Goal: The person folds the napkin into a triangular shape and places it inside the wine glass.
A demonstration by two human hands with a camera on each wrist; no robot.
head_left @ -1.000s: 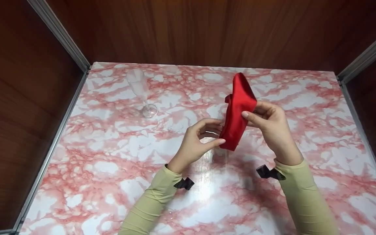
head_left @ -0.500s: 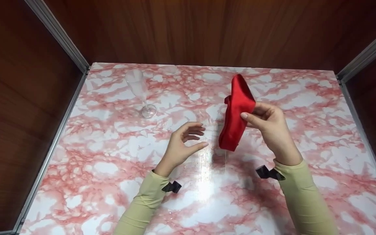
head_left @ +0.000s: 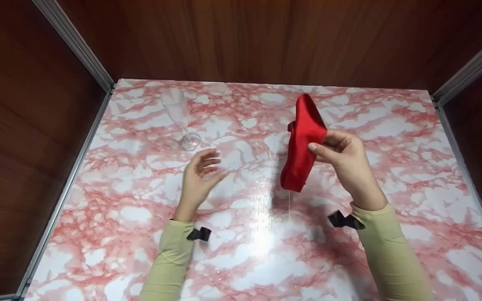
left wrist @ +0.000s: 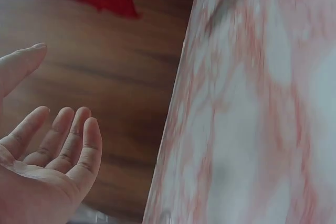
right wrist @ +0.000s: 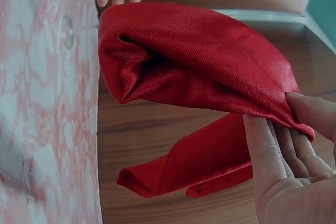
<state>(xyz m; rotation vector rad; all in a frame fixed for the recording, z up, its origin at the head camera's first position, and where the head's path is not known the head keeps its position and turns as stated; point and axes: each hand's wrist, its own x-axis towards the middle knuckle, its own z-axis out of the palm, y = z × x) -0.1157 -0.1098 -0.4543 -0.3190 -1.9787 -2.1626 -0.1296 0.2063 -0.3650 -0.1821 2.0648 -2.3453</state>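
The right hand (head_left: 343, 156) pinches one folded red napkin (head_left: 301, 144) between thumb and fingers, holding it above the marble table (head_left: 412, 167). Its long axis runs nearly upright, leaning slightly, one end toward the back wall and the other hanging down. The left hand (head_left: 197, 177) hovers with fingers relaxed and empty, near the one clear glass (head_left: 180, 117) standing at the far left.

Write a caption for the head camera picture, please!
Right hand holds a folded red cloth above the marble-patterned table while the open left hand hovers near a clear glass.
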